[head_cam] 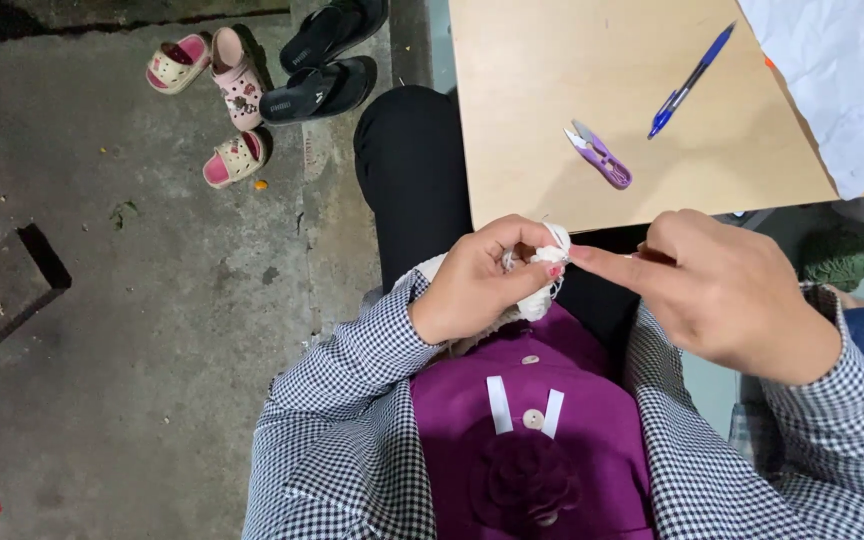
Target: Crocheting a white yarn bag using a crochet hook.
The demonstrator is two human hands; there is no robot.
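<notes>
Clearly the small white knitted piece (542,275) is soft and very light: it bunches and folds under the fingers, and loose threads hang from its lower edge. By my judgement it will not slip much, being fuzzy, but it will stretch or snag if pulled hard, so it is best pinched at a firm edge near the top, where the stitches are dense, not by the dangling threads.

The piece sits in front of the person's chest, just below the near edge of the wooden counter (552,120) and above the purple garment (532,470) with its white buttons.

The left hand (477,285) comes in from the lower left in a checked sleeve, wrist bent, its grip closed around the white piece, with the thumb on top and the fingers curled beneath. The right hand (727,290) reaches across from the right, back of the hand up, its forefinger and thumb stretched out in a narrow pinch whose tip meets the top of the white piece; whether a needle or thread is held in that pinch is too small to tell.

On the counter, well apart from both hands, lie purple thread snips (600,155), a blue pen (690,82) and a sheet of white paper (842,80). Sandals and slippers (252,80) rest on the concrete floor to the left.
</notes>
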